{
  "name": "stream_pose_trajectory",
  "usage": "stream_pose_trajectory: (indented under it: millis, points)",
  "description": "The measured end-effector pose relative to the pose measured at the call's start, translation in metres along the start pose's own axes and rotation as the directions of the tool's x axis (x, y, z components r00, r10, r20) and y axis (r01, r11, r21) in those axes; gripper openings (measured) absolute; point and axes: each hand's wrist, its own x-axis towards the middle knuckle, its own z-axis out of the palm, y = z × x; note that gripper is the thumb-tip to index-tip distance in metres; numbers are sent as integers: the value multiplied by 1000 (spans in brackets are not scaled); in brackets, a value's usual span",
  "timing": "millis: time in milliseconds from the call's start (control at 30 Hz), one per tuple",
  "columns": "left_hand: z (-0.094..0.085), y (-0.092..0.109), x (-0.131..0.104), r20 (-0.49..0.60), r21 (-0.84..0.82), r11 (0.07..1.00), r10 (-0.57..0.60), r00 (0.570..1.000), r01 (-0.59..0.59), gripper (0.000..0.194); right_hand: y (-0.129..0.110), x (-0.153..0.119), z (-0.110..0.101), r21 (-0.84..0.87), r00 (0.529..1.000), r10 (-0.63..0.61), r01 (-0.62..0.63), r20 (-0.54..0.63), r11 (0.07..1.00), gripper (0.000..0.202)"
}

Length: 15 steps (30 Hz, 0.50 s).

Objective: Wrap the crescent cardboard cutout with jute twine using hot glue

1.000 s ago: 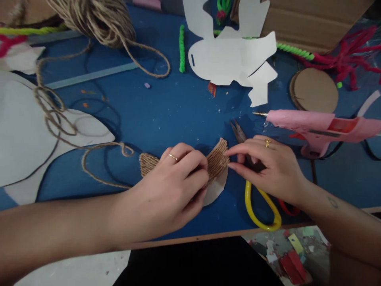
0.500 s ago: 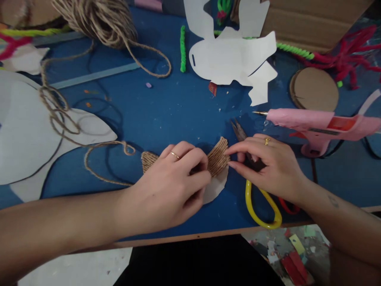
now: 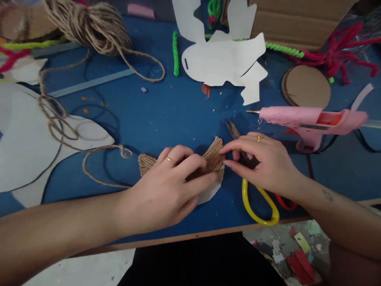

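Observation:
A curved piece of white card [image 3: 210, 192], partly covered with rows of jute twine [image 3: 213, 155], lies on the blue table near its front edge. My left hand [image 3: 171, 184] lies across its middle, fingers bent and pressing it down, one finger reaching right along the twine. The part under this palm is hidden. At the right end, my right hand [image 3: 262, 163] pinches the edge of the twine-covered piece between thumb and forefinger. Scissors with a yellow handle loop [image 3: 245, 202] lie partly beneath my right hand. A loose twine strand [image 3: 95, 180] runs under my left wrist.
A twine bundle [image 3: 92, 29] lies at the back left, above large white cutouts [image 3: 26, 139]. A pink glue gun [image 3: 297, 119] points left on the right side. Behind are a white card cutout [image 3: 220, 59], a cardboard disc [image 3: 309, 87] and pipe cleaners [image 3: 175, 53].
One finger of my left hand has stretched out to the right along the twine. My right hand keeps its pinch. The whole view has shifted slightly.

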Motion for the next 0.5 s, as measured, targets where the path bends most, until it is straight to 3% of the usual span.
stream_pose_trajectory:
  millis: [500]
  points:
    - [0,-3,0,12,-4,1000,-15,1000,15,36,1,0,-2,44,999,34,-35,15,998,15]
